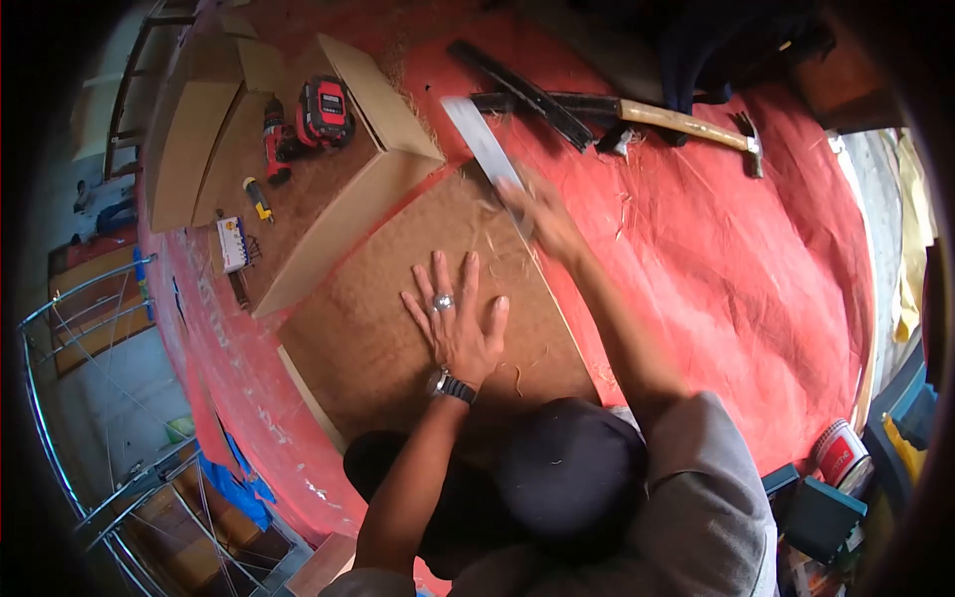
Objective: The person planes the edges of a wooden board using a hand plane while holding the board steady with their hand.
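My left hand (pixel 458 323) lies flat with fingers spread on a brown wooden board (pixel 398 259). A ring and a wristwatch are on it. My right hand (pixel 542 217), blurred by motion, grips the near end of a long, flat, pale metal strip (pixel 477 139) at the board's right edge. The strip slants away past the board's far corner; its exact kind does not show. Thin curled shavings lie on the board near both hands.
An open panel box (pixel 348 209) at the far left holds a red cordless drill (pixel 279 139), a yellow-handled tool (pixel 258 199) and a small white box (pixel 233 245). A hammer (pixel 686 121) and black bars (pixel 522 92) lie on red sheeting (pixel 716 259). A can (pixel 841 456) stands at right.
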